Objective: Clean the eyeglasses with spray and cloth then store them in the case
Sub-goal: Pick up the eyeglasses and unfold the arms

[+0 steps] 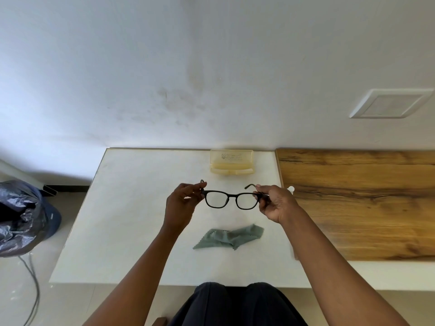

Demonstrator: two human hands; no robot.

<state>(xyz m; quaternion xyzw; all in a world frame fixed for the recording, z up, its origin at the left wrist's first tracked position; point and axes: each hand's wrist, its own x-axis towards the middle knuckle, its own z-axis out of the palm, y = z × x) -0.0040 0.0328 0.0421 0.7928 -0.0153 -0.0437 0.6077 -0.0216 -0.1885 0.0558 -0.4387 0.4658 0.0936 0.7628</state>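
Note:
Black-framed eyeglasses [231, 193] hang above the white table [131, 231], arms unfolded and pointing away from me. My left hand [182, 203] pinches the left hinge; my right hand [274, 203] pinches the right hinge. A crumpled grey-green cloth [229, 236] lies on the table below the glasses. A pale yellow translucent case [231, 161] stands open at the table's far edge, against the wall. Just past my right hand peeks a small white object [291, 189], possibly the spray bottle, mostly hidden.
A wood-grain board [357, 203] covers the table surface to the right. On the floor at the left sit a dark plastic bag [21, 217] and a grey cable [35, 290]. A white wall runs behind the table. My lap shows at the near edge.

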